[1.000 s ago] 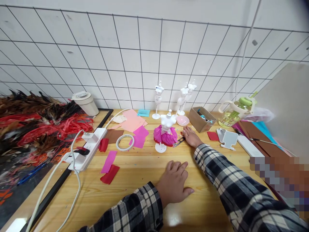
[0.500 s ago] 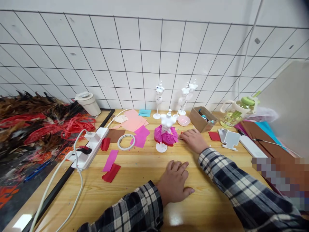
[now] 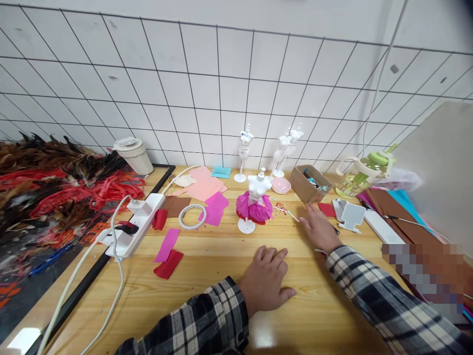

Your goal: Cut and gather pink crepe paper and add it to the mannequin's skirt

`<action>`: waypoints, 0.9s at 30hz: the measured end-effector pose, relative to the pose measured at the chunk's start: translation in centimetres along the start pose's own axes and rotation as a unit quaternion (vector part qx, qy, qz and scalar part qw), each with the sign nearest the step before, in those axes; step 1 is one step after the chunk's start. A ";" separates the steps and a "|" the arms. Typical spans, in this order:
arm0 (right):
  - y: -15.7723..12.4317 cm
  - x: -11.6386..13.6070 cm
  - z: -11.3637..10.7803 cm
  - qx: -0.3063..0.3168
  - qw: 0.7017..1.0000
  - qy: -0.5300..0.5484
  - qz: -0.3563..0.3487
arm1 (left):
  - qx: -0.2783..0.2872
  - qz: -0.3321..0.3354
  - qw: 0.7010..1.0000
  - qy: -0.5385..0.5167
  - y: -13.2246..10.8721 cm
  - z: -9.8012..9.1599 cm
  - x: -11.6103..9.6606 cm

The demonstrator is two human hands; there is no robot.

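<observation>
My left hand (image 3: pixel 266 278) lies flat on the wooden table, fingers spread and holding nothing. My right hand (image 3: pixel 320 230) is further forward to the right, low over the table with its fingers stretched out. Beneath it, partly hidden, is something thin with a dark end (image 3: pixel 336 230); I cannot make out its kind. Left of its fingertips lies a thin white stick (image 3: pixel 292 215) beside tiny red bits (image 3: pixel 283 206). A small white mannequin (image 3: pixel 258 186) stands upright in front of my hands, wearing a ruffled magenta paper skirt (image 3: pixel 254 207) with a red lower edge.
More white mannequins (image 3: pixel 245 148) stand by the tiled wall, near a pink dish (image 3: pixel 281 185) and a cardboard box (image 3: pixel 308 183). To the left are a tape roll (image 3: pixel 192 227), coloured paper pieces (image 3: pixel 167 245) and a power strip (image 3: pixel 138 227). A green-lidded bottle (image 3: pixel 364 172) stands right.
My right hand has moved right and toward me, away from the skirted mannequin. The white stick and red bits are now uncovered. My left hand has stayed put.
</observation>
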State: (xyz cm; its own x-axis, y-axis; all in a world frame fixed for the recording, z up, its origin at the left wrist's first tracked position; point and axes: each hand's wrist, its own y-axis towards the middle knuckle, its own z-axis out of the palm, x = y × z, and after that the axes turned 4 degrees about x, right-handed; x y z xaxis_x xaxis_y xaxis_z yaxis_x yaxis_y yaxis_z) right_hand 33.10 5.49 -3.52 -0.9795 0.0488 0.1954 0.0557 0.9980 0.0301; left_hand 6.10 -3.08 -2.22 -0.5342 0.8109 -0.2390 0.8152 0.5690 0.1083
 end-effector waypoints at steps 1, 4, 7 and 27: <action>0.5 1.4 0.7 0.032 0.998 0.046 0.033 | 0.000 0.000 1.000 0.001 0.0 0.0 0.0; 2.8 5.2 2.5 0.063 0.980 0.079 0.174 | 0.000 0.000 1.000 0.001 0.0 0.1 0.0; 5.0 8.2 3.3 0.028 0.972 0.084 0.217 | -0.001 0.000 1.000 -0.002 0.1 0.2 0.0; 9.3 6.2 3.7 0.106 0.962 0.200 -0.151 | 0.011 -0.001 1.000 0.010 0.1 0.2 -0.1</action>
State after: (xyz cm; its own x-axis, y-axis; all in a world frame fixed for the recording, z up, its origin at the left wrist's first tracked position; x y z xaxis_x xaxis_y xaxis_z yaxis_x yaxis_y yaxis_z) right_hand 26.80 15.26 -5.62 -0.7892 -0.2218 0.5727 -0.3016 0.9523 -0.0467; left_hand 6.29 -3.09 -2.41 -0.5408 0.8121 -0.2191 0.8184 0.5682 0.0860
